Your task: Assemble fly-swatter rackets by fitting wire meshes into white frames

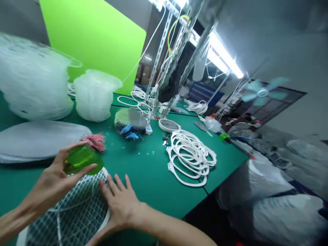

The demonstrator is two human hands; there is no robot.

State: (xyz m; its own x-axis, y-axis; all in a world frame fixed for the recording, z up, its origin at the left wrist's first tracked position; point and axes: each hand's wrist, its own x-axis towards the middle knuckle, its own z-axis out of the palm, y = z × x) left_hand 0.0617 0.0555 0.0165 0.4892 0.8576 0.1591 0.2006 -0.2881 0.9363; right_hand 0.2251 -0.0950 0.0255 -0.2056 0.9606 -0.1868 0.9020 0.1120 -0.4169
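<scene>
Left hand (50, 181) up at the left of the view, pinching a green see-through plastic piece (82, 159) between thumb and fingertips; the piece is held on edge, tilted, just above the white rim of a wire mesh racket (69, 212). Right hand (120, 205) open, fingers spread, resting on the racket's mesh near that rim; whether it grips the rim cannot be told. The racket lies under both hands at the near edge of a green work mat (153, 171).

About the hands: a large gray oval mesh (38, 141) lies to the left, a pink wire bundle (96, 141) just past the green piece. Two stacks of see-through plastic netting (94, 95) stand farther back at the left, before a bright green board (89, 41).

Mid-table: a round mesh with blue wire ends (129, 123), beside a white power strip (148, 129). A heap of white plastic frames (191, 159) sits to the right of the hands, a small round racket head (168, 125) beyond it — white cables loop around a metal rack (159, 58) behind. Stuffed white bags (256, 181) lie on the floor at right; a fan (262, 92) spins on the far side.
</scene>
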